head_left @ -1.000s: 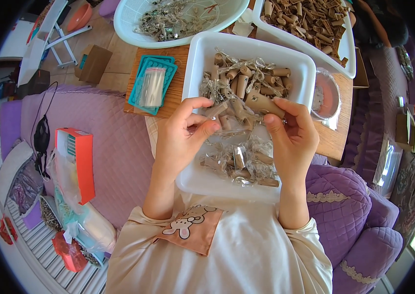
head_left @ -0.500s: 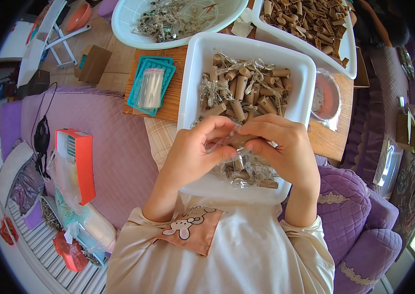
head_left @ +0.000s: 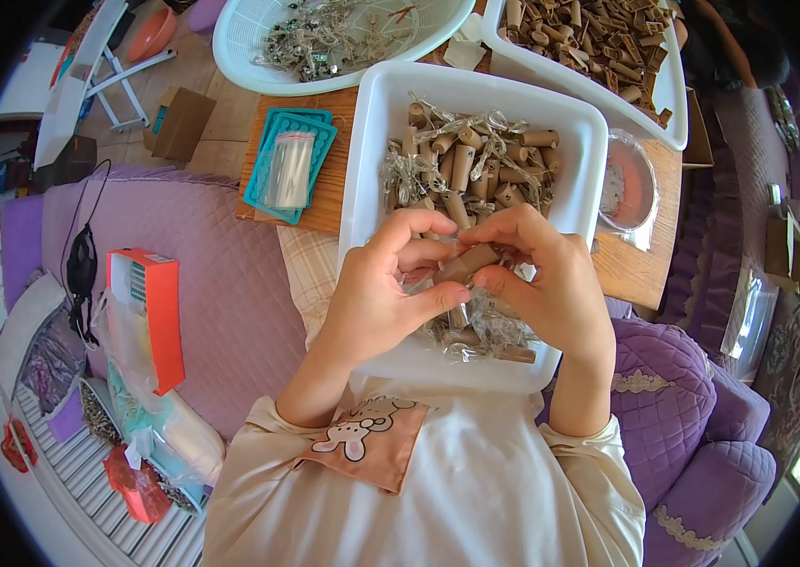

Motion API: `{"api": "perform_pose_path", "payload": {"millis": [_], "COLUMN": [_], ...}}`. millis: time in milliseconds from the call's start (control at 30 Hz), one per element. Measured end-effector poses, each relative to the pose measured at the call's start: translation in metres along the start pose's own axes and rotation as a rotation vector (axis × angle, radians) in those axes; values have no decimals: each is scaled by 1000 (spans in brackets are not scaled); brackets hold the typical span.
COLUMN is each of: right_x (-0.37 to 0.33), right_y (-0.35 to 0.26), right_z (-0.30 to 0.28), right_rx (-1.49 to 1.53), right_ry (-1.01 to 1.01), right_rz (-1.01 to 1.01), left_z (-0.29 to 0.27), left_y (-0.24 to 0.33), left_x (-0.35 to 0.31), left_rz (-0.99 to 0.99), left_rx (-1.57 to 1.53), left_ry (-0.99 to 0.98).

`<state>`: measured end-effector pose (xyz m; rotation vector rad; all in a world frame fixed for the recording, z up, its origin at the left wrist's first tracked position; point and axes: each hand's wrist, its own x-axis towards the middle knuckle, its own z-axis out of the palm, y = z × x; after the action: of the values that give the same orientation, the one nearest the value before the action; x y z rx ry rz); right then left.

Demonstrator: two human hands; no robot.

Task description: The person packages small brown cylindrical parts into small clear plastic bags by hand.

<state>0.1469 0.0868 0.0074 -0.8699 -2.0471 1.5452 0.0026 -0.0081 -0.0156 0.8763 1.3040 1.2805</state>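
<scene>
Between my two hands, above the near part of a white plastic tub [head_left: 358,189], is a tan cork-shaped piece [head_left: 468,264]. The thumb and fingers of my left hand [head_left: 391,274] pinch its left end, and my right hand [head_left: 546,274] grips its right end. Clear crinkled plastic shows around my left fingers; whether it wraps the piece I cannot tell. Beyond my hands, the tub holds a heap of similar tan corks [head_left: 463,166] with thin clear-coated wires tangled among them. Below my hands lie more corks in clear plastic bags [head_left: 490,331].
A pale green basket [head_left: 230,47] with tangled wires stands at the far left. Another white tub [head_left: 523,57] of brown parts stands far right. Clear bags [head_left: 289,170] lie on teal trays [head_left: 320,156]; a round clear container [head_left: 629,184] sits right of the tub.
My fingers have shifted on the cork-shaped piece, which is turned and shows more of its surface now. My left index finger has risen slightly.
</scene>
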Motion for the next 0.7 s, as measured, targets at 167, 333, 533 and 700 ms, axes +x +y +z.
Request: {"api": "perform_pose_path", "payload": {"millis": [167,333,533,700], "right_x": [-3,-3,-12,-16], "right_y": [2,12,26,18], "right_z": [5,3,9,23], "right_rx": [26,-126,80,682], "right_ry": [129,249,68,185], "right_rz": [-27,-332,-327,-137], "left_z": [1,4,6,8], "left_y": [8,12,14,12], "left_x": [6,9,13,13], "left_rz": [95,85,130,256], "left_rx": [5,-68,-175,-328], "left_ry": [-20,-29,-22,-50]}}
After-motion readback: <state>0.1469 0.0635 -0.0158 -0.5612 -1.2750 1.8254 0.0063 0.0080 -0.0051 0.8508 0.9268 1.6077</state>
